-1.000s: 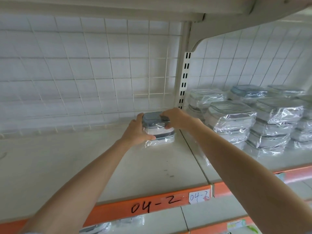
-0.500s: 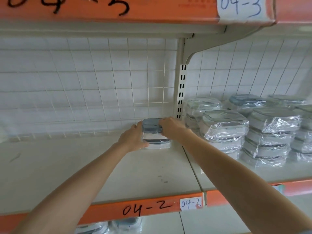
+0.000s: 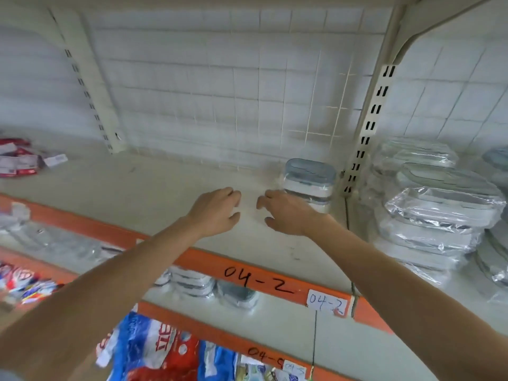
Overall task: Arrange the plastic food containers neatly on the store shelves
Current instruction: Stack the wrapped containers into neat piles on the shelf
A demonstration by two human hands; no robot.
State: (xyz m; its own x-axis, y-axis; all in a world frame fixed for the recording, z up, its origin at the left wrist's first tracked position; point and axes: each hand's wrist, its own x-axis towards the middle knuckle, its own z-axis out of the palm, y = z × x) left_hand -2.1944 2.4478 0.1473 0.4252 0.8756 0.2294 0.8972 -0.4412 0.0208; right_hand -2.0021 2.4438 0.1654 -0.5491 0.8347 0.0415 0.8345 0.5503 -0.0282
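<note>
Placed: one container stack (image 3: 309,182) stands at the shelf (image 3: 165,188) back, right of centre.
Hands: left hand (image 3: 217,213) and right hand (image 3: 286,213) both released, grasping nothing.
Left: wrapped containers (image 3: 192,283) on the lower shelf, bottom centre, likely await shelving.

Before me a cream shelf (image 3: 154,188) with an orange edge strip (image 3: 275,279) marked "04-2" backs onto white wire grid (image 3: 247,105) between slotted uprights (image 3: 371,119), evenly lit.

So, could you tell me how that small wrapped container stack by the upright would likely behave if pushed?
The container stack looks rigid, so it would probably slide as one block. Its glossy wrap suggests slippery sides. Being taller than wide, it might tip if pushed near the top.
</note>
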